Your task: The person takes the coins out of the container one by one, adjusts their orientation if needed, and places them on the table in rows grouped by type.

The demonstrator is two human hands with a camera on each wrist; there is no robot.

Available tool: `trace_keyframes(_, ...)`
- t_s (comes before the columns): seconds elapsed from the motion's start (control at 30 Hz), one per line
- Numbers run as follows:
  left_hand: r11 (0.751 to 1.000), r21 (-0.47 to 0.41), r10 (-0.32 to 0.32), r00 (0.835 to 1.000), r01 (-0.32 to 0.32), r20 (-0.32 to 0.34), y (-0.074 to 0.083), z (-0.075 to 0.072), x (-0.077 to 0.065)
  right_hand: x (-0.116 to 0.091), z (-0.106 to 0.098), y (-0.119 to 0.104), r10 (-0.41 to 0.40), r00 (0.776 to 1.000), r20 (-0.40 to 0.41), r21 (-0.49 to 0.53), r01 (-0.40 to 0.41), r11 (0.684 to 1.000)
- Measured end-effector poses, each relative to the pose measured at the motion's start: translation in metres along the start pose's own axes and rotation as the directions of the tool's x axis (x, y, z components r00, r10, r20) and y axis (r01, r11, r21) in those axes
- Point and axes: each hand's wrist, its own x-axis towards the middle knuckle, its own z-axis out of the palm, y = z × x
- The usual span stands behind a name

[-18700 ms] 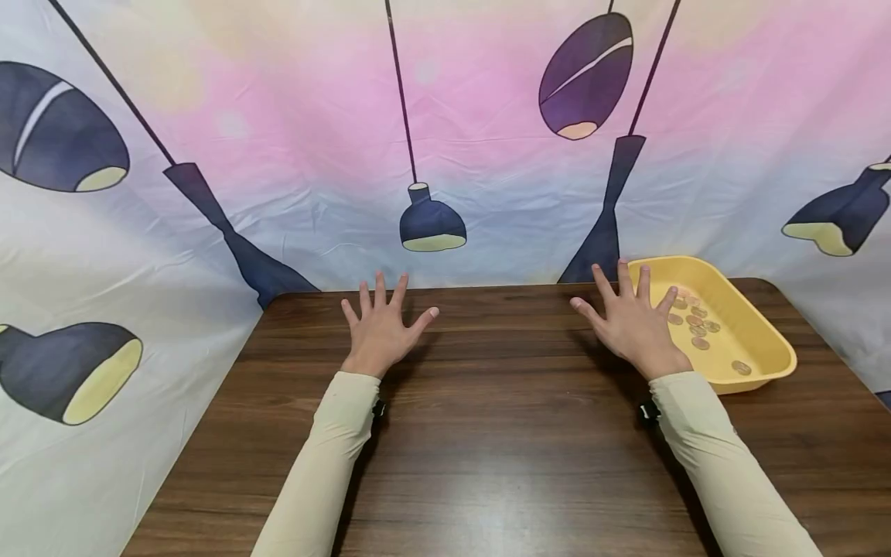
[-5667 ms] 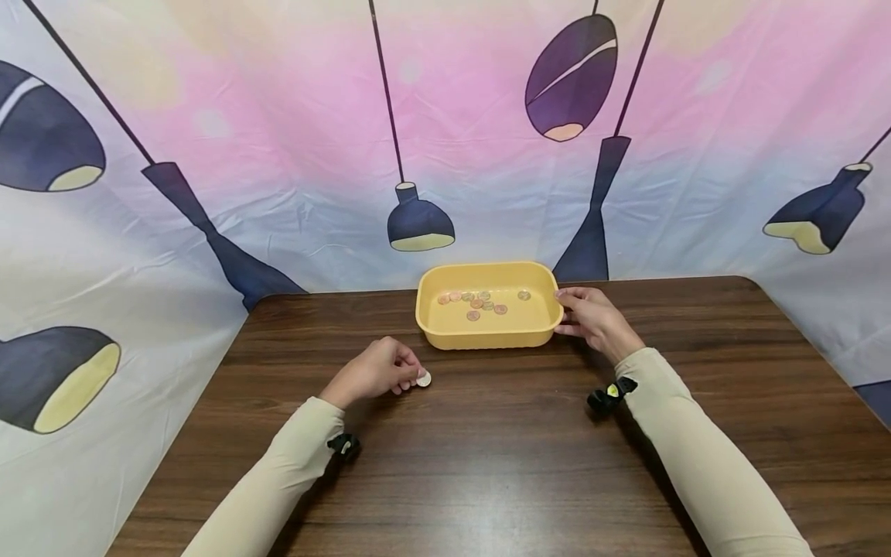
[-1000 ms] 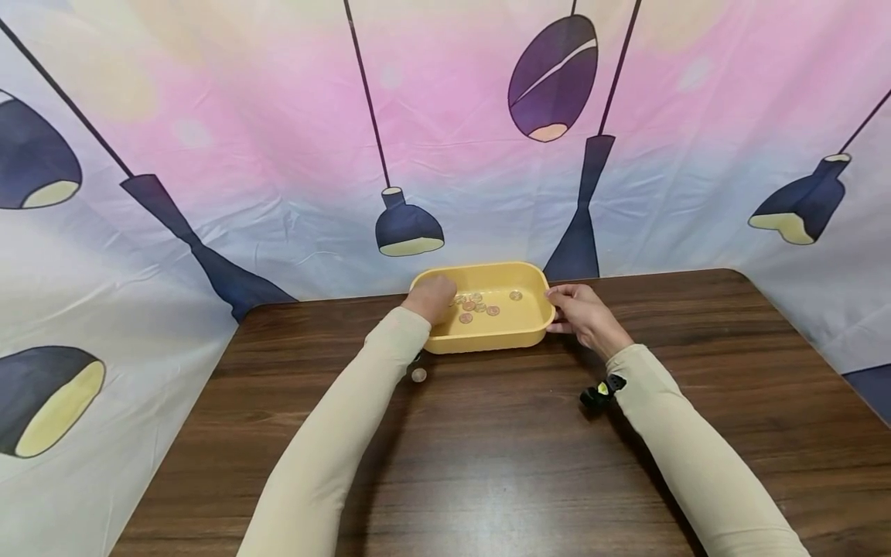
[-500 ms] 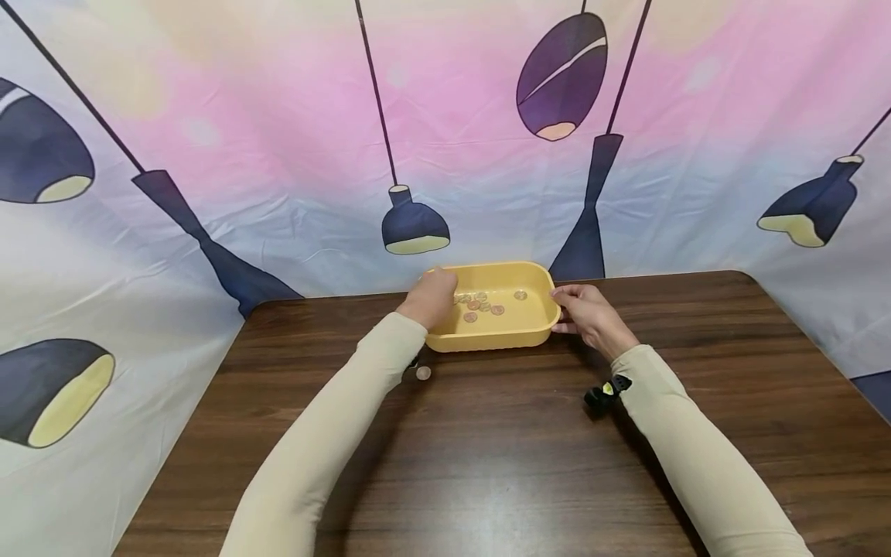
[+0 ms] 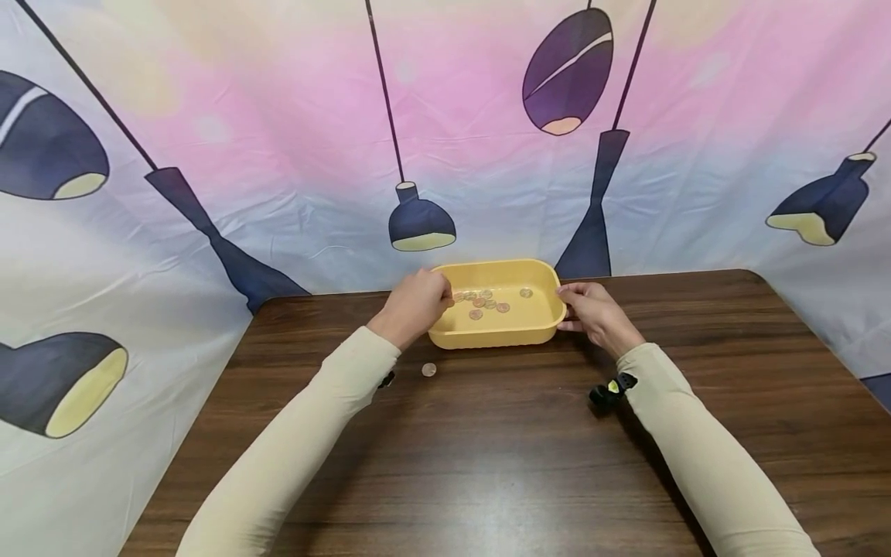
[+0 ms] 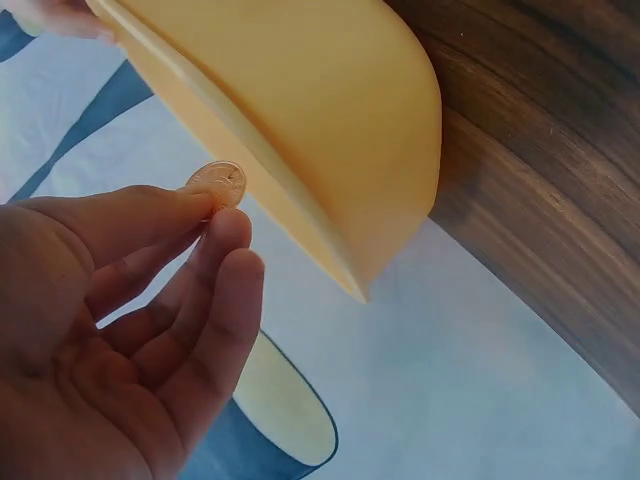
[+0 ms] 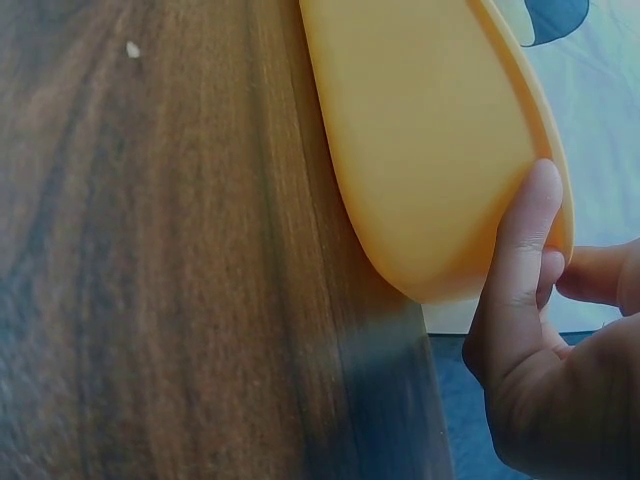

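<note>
As the left hand (image 5: 416,307) hovered at the left end of the yellow tray (image 5: 497,338), its thumb and fingertips pinched a copper-coloured coin (image 6: 229,178) — right near the rim! Closer in, a lone coin (image 5: 428,370) lay flat on the brown table (image 5: 487,449), just outside the tray. Inside, a cluster of coins (image 5: 479,302) sat left of centre, with a stray coin (image 5: 526,292) farther right — and there, at the right end, the right hand (image 5: 597,316) clamped the wall between thumb and fingers, well apart from the left.

Curtained-off workspace: lamp-print cloth (image 5: 292,116) behind wooden table (image 5: 487,456).
</note>
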Motion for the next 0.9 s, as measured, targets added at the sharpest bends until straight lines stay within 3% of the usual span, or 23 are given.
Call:
trace_keyframes(0.13,1.000,-0.006,0.003,0.999,-0.003,-0.032,0.000,-0.001,-0.014,0.000,0.001,0.002,0.011,1.000,0.002,0.001,-0.011,1.000)
trace_keyframes(0.33,0.989,-0.136,-0.053,0.998,0.049,-0.020,-0.003,-0.007,-0.037,0.001,0.000,0.001,0.006,1.000,0.001,0.002,-0.006,1.000)
trace_keyframes(0.53,0.968,-0.226,-0.102,0.993,0.111,0.052,-0.006,-0.010,-0.057,0.000,-0.001,-0.001,0.006,1.000,0.000,-0.002,-0.006,1.000)
trace_keyframes(0.73,0.941,-0.308,-0.112,0.987,0.141,0.111,-0.012,-0.005,-0.072,0.000,-0.002,0.000,0.006,1.000,0.003,-0.003,-0.006,1.000)
trace_keyframes(0.9,0.911,-0.355,-0.143,0.968,0.210,0.206,-0.021,0.007,-0.083,0.000,-0.001,0.000,0.004,1.000,0.006,0.000,-0.004,1.000)
